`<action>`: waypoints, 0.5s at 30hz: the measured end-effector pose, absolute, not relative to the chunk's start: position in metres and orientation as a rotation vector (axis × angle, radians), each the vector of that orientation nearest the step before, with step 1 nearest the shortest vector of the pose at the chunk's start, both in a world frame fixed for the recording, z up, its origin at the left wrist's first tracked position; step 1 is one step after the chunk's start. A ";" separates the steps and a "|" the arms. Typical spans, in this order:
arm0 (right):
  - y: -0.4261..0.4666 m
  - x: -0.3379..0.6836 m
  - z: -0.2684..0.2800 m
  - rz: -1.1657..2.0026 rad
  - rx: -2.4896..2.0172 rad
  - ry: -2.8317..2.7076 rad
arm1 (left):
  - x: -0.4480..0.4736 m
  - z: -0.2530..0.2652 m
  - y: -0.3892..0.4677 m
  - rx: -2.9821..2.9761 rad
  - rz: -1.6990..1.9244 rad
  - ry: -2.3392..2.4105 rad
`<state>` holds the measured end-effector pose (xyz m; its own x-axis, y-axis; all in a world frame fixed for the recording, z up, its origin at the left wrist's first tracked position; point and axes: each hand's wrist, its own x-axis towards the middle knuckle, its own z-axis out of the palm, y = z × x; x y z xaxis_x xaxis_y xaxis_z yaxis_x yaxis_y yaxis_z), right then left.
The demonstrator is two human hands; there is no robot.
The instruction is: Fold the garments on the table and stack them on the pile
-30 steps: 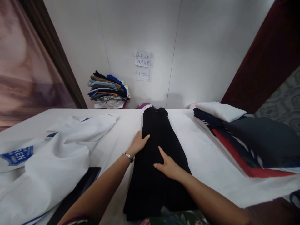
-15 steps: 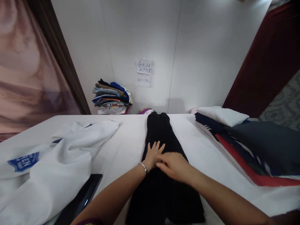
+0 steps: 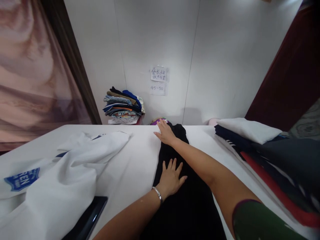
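A long black garment (image 3: 190, 200), folded into a narrow strip, lies lengthwise on the white table (image 3: 130, 160). My left hand (image 3: 171, 178), with a silver bracelet at the wrist, presses flat on its middle, fingers spread. Farther up, my right hand (image 3: 165, 133) is stretched over the garment's far left edge with its fingers extended. Whether the right palm touches the cloth, I cannot tell. Neither hand grips anything.
To the left lies a rumpled white garment (image 3: 70, 180) with a blue print, partly over a dark glossy flat object (image 3: 87, 216). Folded clothes (image 3: 275, 166) are stacked on the right. Beyond the far edge stands another clothes pile (image 3: 123, 105), below paper signs (image 3: 158, 80) on the wall.
My right hand has moved from beside the left hand to the far end of the black garment, and its fingers have straightened. My left hand stays flat on the cloth.
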<state>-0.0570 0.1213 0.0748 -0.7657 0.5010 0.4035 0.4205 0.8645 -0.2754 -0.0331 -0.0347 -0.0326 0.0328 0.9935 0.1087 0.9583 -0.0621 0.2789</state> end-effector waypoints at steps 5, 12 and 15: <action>0.170 -0.057 0.032 0.310 -1.141 -2.700 | -0.034 -0.040 -0.036 2.154 0.462 2.038; 0.216 -0.037 -0.033 0.477 -1.535 -2.741 | -0.034 -0.038 -0.040 2.116 0.449 1.989; 0.218 -0.038 -0.030 0.481 -1.512 -2.752 | -0.035 -0.040 -0.040 2.135 0.458 1.992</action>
